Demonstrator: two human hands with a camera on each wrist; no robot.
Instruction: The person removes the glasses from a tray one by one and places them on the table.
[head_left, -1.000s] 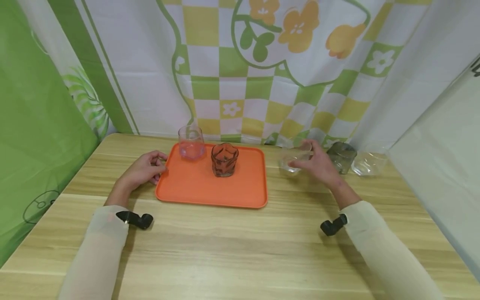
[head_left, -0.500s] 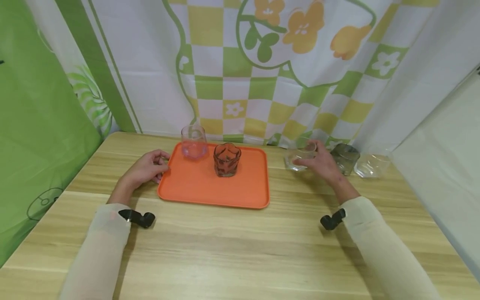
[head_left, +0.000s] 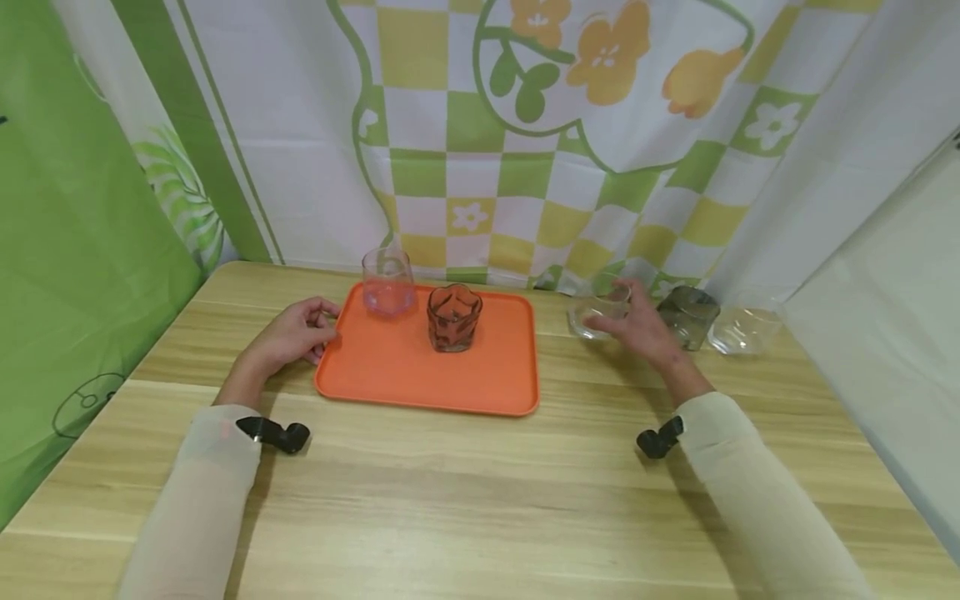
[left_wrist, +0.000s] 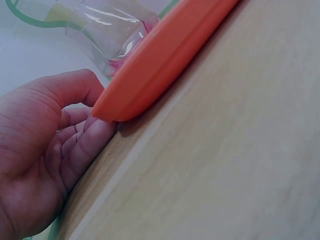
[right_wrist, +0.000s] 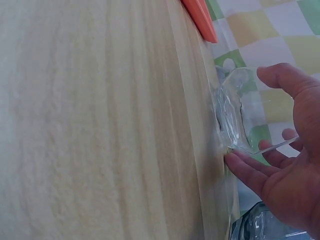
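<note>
My left hand (head_left: 288,337) is at the left rim of an orange tray (head_left: 390,379), pinching it with fingertips above and below the edge in the left wrist view. On the tray stand a pink-tinted glass (head_left: 388,296) at the back left corner and a dark, wavy-sided glass (head_left: 453,321) near the middle. Right of the tray, my right hand (head_left: 647,333) holds an upright clear drinking glass (head_left: 585,312). In the right wrist view the thumb lies on one side of that clear glass (right_wrist: 235,110), the fingers on the other.
A smoky grey glass (head_left: 688,321) stands just right of my right hand, and another clear glass (head_left: 742,327) is beyond it near the table's right edge. A patterned curtain (head_left: 525,192) hangs right behind the wooden table (head_left: 480,492).
The clear glass in my right hand has shifted slightly right and back, away from the tray. The head view has moved a little. My left hand stays at the tray's rim.
</note>
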